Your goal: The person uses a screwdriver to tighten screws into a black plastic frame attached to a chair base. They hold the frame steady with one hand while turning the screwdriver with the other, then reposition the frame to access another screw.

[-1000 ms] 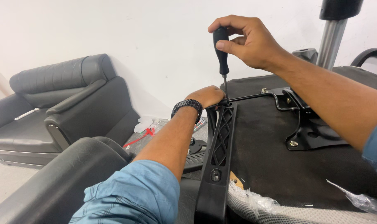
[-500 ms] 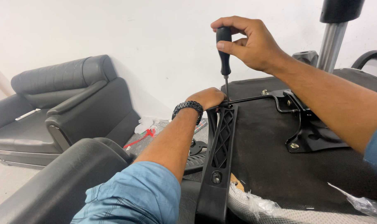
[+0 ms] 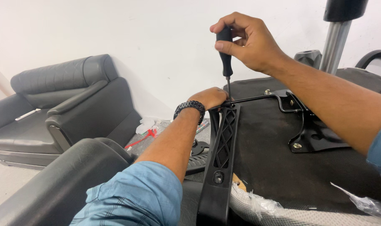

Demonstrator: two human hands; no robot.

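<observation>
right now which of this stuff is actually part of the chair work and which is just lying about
In use:
- right hand gripping the screwdriver
- left hand steadying the black armrest bracket
- upturned chair seat
- metal mechanism plate

Lying about:
- black sofa
- scraps on the floor
- plastic wrap

Both arms wear light blue short sleeves (image 3: 136, 196) with thin darker checks. A black beaded bracelet (image 3: 189, 107) circles the wrist behind the left hand (image 3: 211, 97); the forearms are bare.

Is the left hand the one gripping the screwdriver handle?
No, the right hand grips the screwdriver upright by its black handle, while the left hand rests at the top of the black plastic armrest bracket.
</observation>
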